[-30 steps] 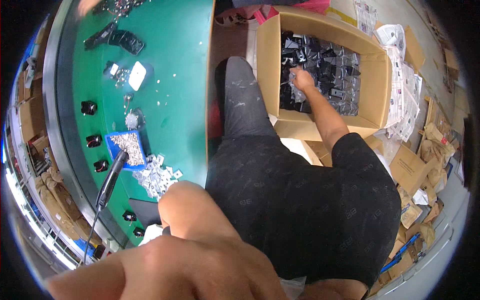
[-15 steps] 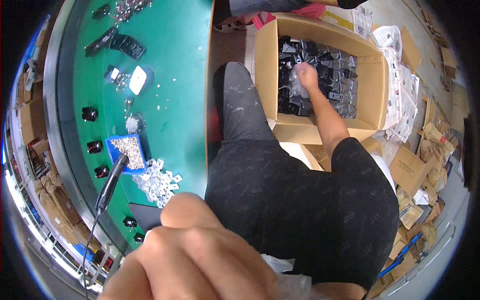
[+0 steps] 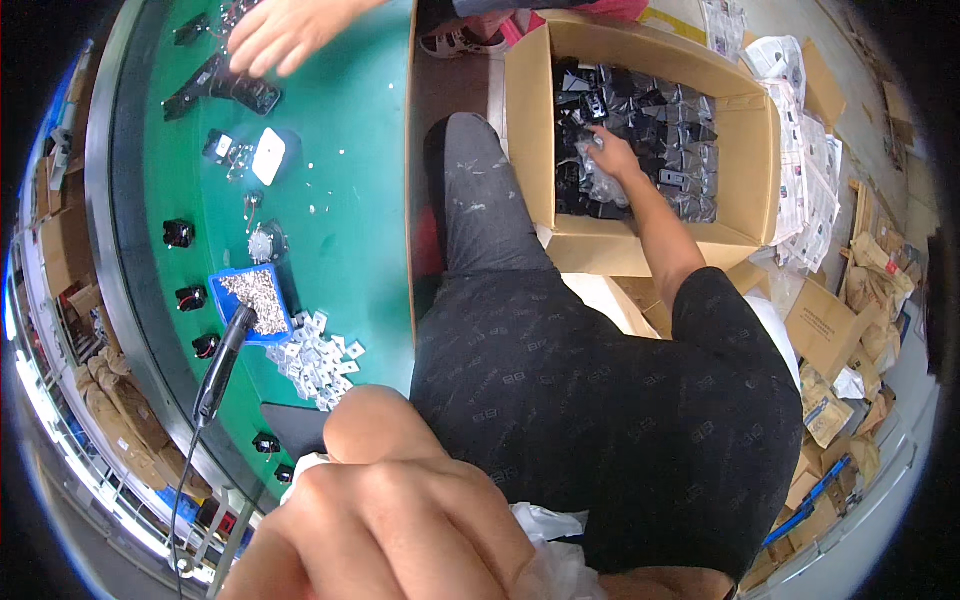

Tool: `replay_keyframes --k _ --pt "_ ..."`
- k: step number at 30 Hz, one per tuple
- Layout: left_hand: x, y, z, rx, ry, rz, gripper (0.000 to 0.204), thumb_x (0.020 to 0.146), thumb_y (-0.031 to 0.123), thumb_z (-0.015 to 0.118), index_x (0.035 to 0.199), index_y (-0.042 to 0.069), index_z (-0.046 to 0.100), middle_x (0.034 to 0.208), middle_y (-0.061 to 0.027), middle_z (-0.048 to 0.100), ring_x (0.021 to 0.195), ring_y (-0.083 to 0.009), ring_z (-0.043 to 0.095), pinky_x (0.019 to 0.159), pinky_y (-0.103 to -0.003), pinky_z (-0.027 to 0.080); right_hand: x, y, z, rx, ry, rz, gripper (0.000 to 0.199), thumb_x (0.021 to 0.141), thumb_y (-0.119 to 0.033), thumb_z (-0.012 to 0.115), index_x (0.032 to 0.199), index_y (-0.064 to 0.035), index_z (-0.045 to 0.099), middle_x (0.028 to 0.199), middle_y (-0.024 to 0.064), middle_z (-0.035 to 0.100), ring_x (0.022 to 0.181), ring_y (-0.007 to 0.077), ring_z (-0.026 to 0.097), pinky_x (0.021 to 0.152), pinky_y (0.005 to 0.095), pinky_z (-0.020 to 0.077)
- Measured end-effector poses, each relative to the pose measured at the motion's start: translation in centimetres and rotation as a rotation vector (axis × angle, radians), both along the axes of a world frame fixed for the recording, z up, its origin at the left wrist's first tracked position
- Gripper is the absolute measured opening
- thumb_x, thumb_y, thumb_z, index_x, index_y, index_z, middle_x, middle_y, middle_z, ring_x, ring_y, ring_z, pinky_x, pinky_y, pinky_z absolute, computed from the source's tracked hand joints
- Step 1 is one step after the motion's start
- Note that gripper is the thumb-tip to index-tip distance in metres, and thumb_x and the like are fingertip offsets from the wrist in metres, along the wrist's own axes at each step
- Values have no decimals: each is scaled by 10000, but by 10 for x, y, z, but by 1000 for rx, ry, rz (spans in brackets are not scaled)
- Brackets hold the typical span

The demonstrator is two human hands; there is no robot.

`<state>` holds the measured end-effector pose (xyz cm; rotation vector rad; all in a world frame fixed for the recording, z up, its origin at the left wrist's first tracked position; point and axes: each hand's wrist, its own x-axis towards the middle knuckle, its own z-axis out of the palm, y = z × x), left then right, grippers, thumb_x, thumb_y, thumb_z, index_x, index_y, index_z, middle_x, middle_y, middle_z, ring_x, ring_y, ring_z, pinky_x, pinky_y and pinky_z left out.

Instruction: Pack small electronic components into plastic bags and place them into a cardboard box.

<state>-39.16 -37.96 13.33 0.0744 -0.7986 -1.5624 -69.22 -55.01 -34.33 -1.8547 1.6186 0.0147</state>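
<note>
My right hand [image 3: 612, 157] reaches down into a large cardboard box [image 3: 748, 160], fingers closed on a crumpled clear plastic bag [image 3: 606, 187]. What the bag contains is unclear. Under and around it lie rows of black plastic parts [image 3: 688, 150], many wrapped in clear film. Very near the camera, my left hand [image 3: 400, 520] is curled with its knuckles up. Clear and whitish plastic [image 3: 550, 525] sticks out beside this fist, apparently a plastic bag gripped in it; the fingertips are hidden.
A green worktable [image 3: 350, 220] runs along the left. It carries a blue tray [image 3: 285, 328] of small metal pieces, a black electric screwdriver [image 3: 222, 370], and a pile of white plates [image 3: 318, 360]. Another person's hand [image 3: 285, 35] hovers over black parts. Newspapers [image 3: 805, 190] and cartons [image 3: 828, 330] lie at right.
Another person's hand has come in over the far end of the table. My right hand has shifted slightly inside the box with the bag. My left fist is nearly unmoved.
</note>
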Motion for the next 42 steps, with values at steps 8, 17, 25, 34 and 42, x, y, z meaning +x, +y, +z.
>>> replay_keyframes --k 8,17,25,34,42 --pt "-7 4 0 10 -20 103 348 773 114 726 1087 194 600 985 8 694 538 -54 519 420 -177 399 41 -8 11 160 337 107 514 799 -238 560 1304 -205 472 1239 175 546 1081 348 563 925 436 456" --pt "-5 0 -2 -81 -54 49 392 804 181 701 1161 301 592 1014 31 687 546 -69 526 436 -172 415 39 -6 1 -112 303 238 246 799 -210 582 1033 -151 627 926 158 653 901 358 623 790 457 503" --pt "1 27 10 69 -345 266 422 843 182 657 1226 325 551 1052 37 676 638 -81 550 504 -182 447 -10 -46 12 -342 -48 -124 257 778 -374 596 946 -200 682 919 187 653 862 374 618 759 440 495" --pt "17 35 -118 346 -876 839 356 829 19 594 1138 -6 419 883 -148 671 809 -165 620 803 -265 453 -14 -40 70 -60 -562 -368 234 774 -261 730 881 -59 680 796 -5 640 742 80 540 703 240 443" --pt "17 49 -228 600 -1109 668 219 878 -36 514 1097 -26 502 989 -136 664 962 -177 618 878 -279 447 2 -27 30 -242 -872 -498 190 787 -154 697 910 -24 632 913 40 655 866 123 568 816 252 430"
